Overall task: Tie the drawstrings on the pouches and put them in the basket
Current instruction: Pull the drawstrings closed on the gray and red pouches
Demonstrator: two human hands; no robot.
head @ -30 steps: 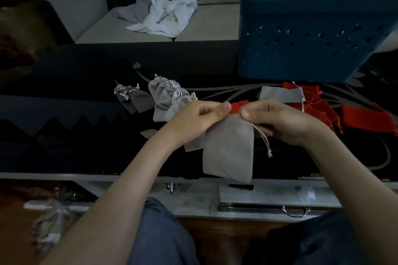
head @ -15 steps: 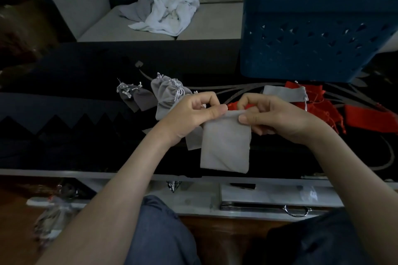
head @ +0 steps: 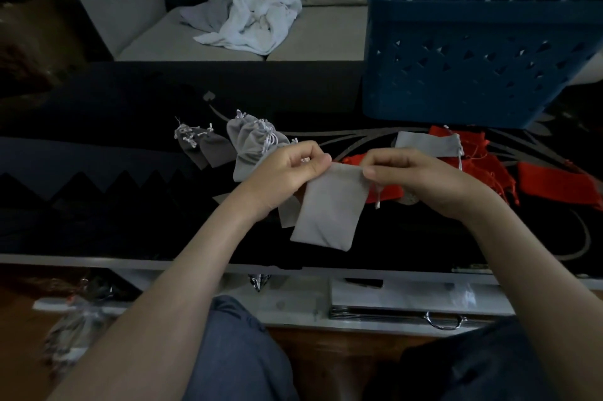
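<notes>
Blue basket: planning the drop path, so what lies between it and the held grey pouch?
In the head view, a flat grey pouch and a heap of red pouches lie there.

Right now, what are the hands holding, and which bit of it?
One grey pouch, by its top edge: the left hand pinches the left corner, the right hand the right corner. The rest hangs below.

One blue basket (head: 473, 74) is counted. Two hands are seen, the left hand (head: 287, 169) and the right hand (head: 414, 175). At least six grey pouches (head: 329, 208) and at least three red pouches (head: 554, 182) are made out; the heaps cannot be counted exactly. Two crumpled cloths (head: 257, 19) are seen.
</notes>
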